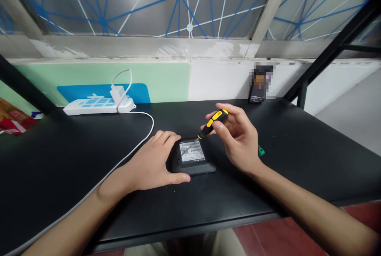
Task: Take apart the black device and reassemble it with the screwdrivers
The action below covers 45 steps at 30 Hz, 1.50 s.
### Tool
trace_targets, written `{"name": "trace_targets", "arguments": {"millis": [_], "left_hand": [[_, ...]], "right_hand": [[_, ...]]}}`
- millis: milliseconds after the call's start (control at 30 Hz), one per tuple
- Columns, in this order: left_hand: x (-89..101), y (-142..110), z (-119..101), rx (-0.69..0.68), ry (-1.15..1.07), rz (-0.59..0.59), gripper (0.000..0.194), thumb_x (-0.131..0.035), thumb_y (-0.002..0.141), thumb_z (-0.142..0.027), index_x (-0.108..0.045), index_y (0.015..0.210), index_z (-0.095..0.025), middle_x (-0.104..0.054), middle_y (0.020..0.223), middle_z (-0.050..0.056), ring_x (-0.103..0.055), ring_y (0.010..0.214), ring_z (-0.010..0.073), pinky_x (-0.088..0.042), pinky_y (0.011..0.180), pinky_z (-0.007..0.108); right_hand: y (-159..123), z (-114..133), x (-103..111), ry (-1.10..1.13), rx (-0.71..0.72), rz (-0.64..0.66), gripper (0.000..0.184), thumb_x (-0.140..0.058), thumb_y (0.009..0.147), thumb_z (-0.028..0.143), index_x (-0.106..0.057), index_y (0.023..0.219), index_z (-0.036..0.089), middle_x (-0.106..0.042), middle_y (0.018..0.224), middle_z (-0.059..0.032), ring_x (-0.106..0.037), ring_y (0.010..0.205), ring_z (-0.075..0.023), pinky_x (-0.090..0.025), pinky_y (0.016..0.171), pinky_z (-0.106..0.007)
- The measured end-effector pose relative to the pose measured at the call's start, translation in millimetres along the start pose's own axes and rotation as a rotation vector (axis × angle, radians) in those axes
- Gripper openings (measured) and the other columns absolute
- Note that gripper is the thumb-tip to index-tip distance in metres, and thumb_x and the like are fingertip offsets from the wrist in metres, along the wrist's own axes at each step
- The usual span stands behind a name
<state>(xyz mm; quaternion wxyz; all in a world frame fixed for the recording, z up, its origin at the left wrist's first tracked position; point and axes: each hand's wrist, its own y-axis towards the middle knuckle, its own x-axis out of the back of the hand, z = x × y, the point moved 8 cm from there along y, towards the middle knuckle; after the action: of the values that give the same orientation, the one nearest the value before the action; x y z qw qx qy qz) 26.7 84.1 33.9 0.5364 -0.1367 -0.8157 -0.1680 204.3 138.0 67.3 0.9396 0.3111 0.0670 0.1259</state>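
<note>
A black, squarish electronic device (210, 167) lies flat on the black table, its face with a white printed label (193, 153) turned up. My left hand (153, 160) grips the device from its left side, the thumb along the near edge and the fingers by the far left corner. Between the thumb and fingers of my right hand (241, 141) is a screwdriver (212, 124) with a black and yellow handle. Its thin shaft slants down to the left across the label, and the tip is near the label's left edge. Whether the tip touches the device I cannot tell.
A small green object (261, 151) is partly hidden behind my right hand. A white power strip (89, 107) with a plugged-in charger (118, 94) stands at the back left; its white cable (139, 143) runs past my left forearm. A phone-like object (256, 94) leans on the back wall.
</note>
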Motion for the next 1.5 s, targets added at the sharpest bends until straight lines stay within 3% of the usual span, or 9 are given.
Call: {"name": "trace_targets", "arguments": {"millis": [533,1000,1233,1500], "left_hand": [[-0.3,0.9,-1.8,-0.006,0.011,0.004,0.079,-0.078,0.075,-0.065,-0.053,0.134,-0.019,-0.058,0.135,0.015,-0.056,0.119,0.0374,-0.047,0.103,0.055],[-0.6,1.1,-2.0,-0.004,0.021,0.015,0.079,-0.079,0.075,-0.062,-0.054,0.133,-0.015,-0.059,0.133,0.015,-0.055,0.119,0.0366,-0.047,0.103,0.052],[-0.1,-0.1,-1.8,-0.002,0.023,0.011,0.079,-0.079,0.074,-0.062,-0.053,0.133,-0.017,-0.059,0.134,0.015,-0.055,0.120,0.0369,-0.047,0.103,0.053],[-1.3,0.7,-1.6,-0.021,0.034,0.008,0.081,-0.078,0.075,-0.064,-0.054,0.134,-0.015,-0.059,0.134,0.017,-0.056,0.120,0.0381,-0.047,0.103,0.054]], "right_hand": [[-6.3,15.0,-5.6,-0.059,0.079,0.021,0.034,-0.069,0.093,0.022,-0.061,0.125,0.031,-0.072,0.105,-0.0023,-0.076,0.084,-0.0176,-0.068,0.078,-0.039],[-8.0,17.0,-9.5,-0.057,0.141,0.075,0.039,-0.068,0.093,0.015,-0.061,0.129,0.030,-0.072,0.107,-0.0015,-0.077,0.086,-0.0138,-0.066,0.079,-0.030],[-11.7,14.5,-16.0,0.004,0.095,0.161,0.039,-0.054,0.103,0.019,-0.055,0.139,0.032,-0.066,0.138,-0.0046,-0.074,0.114,-0.0196,-0.063,0.102,-0.040],[-10.1,19.0,-23.0,-0.021,0.153,0.157,0.042,-0.059,0.100,0.018,-0.055,0.137,0.036,-0.071,0.123,-0.0014,-0.078,0.102,-0.0185,-0.067,0.093,-0.040]]}}
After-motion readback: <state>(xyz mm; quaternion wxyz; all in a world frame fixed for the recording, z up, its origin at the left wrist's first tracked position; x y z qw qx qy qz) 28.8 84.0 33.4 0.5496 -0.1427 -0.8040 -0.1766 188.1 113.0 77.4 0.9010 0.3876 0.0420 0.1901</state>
